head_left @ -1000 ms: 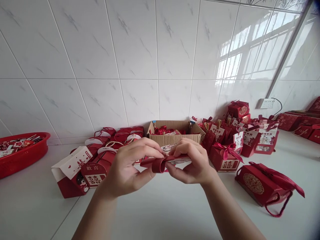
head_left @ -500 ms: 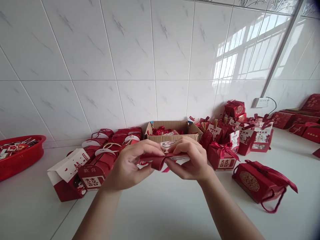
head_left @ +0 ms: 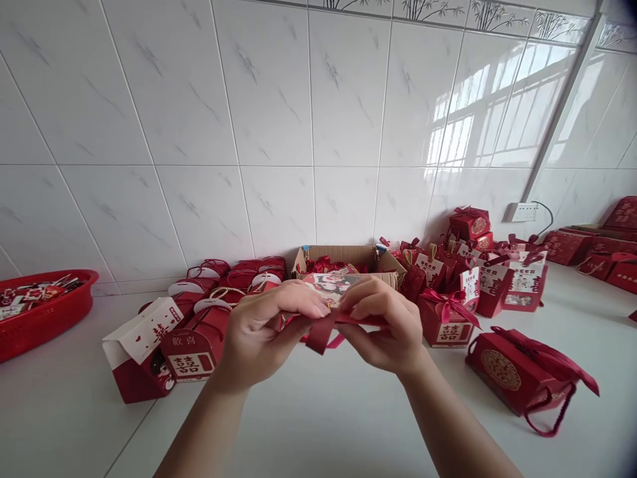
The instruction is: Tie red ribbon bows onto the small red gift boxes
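My left hand [head_left: 261,335] and my right hand [head_left: 385,325] meet above the white counter, both pinched on a dark red ribbon [head_left: 318,332]. The ribbon belongs to a small red and white gift box [head_left: 332,285] that I hold up between the hands; its printed face shows just above my fingers. A loop of the ribbon hangs down between the two thumbs. Right behind the hands stands an open cardboard box [head_left: 348,255] with red items inside.
Several red gift boxes crowd the counter against the tiled wall: a white-topped one [head_left: 142,352] at left, a bow-tied one [head_left: 448,318] and a flat box with cord handle [head_left: 522,375] at right. A red basket [head_left: 44,312] sits far left. A wall socket [head_left: 520,212] is at right.
The gift box has tilted up, so its printed face now shows above my fingers. The ribbon loop hangs lower between my hands. Both hands stay pinched on the ribbon.
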A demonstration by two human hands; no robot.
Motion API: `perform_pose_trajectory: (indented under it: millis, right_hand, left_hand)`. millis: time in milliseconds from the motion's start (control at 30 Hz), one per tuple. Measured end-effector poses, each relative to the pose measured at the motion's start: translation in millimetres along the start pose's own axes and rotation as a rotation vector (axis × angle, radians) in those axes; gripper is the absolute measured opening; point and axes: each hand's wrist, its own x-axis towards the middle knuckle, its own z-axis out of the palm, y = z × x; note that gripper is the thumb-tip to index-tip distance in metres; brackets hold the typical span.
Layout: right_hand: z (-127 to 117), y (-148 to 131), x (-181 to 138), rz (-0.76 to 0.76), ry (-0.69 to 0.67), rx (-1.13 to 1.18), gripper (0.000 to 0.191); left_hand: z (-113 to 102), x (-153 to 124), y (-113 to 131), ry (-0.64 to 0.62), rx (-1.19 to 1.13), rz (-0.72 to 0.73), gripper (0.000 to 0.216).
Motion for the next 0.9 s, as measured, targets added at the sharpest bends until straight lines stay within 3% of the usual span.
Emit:
perform_pose_trajectory:
  millis: [167,300,900]
  right_hand:
    - [-6,-5,2,0.282,-0.207,0.003,0.038]
    - [-9,-10,4,0.315,-0.306,0.015,0.041]
    - [4,-11,1,0.192,-0.112,-0.025,0.022]
  left_hand:
    - [-3,-1,4,-0.02,0.097,0.018,0.028]
    - [-5,-2,4,-0.058,0.152,0.055,0.026]
    - [-2,-3,2,0.012,0.153,-0.009,0.023]
